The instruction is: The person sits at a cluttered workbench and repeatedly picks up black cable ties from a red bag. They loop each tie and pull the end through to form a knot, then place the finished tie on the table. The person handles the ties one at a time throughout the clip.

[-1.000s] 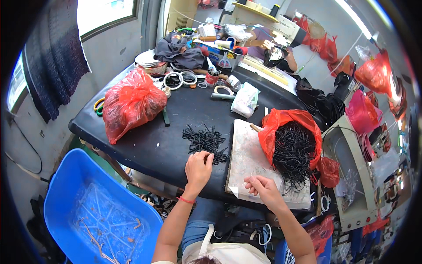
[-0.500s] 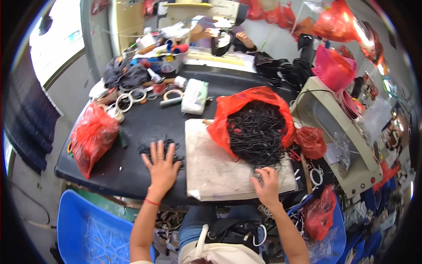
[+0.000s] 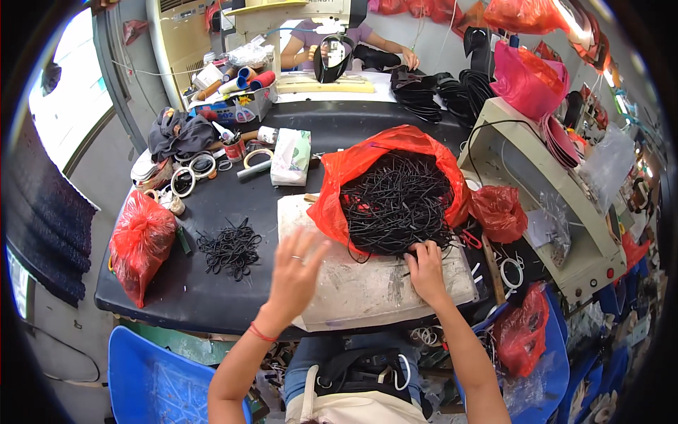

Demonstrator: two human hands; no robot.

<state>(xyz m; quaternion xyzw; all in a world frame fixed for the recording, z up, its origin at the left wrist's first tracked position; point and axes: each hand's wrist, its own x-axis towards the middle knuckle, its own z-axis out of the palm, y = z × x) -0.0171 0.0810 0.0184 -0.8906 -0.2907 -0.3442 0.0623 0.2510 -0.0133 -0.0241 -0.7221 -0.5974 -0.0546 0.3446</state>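
Black looped cords (image 3: 399,201) fill an open red plastic bag (image 3: 332,205) that lies on a worn pale board (image 3: 367,293). My right hand (image 3: 426,274) is at the near edge of this heap, its bent fingers closed on some cords; the fingertips are partly hidden. Over the board's left part hovers my left hand (image 3: 296,272), slightly blurred, fingers apart and nothing in it. To its left, a small loose pile of black cords (image 3: 229,249) rests on the black tabletop (image 3: 205,300).
A tied red bag (image 3: 141,244), tape rolls (image 3: 185,181) and a tissue pack (image 3: 290,157) sit left and behind. Right stand a small red bag (image 3: 498,213) and a beige machine (image 3: 565,237). Blue bins (image 3: 152,374) flank my legs. Across the table, another person's hand (image 3: 410,59) shows.
My left hand has lifted off the small cord pile and moved right, over the board. My right hand has reached slightly farther into the heap's near edge. The view has shifted a little.
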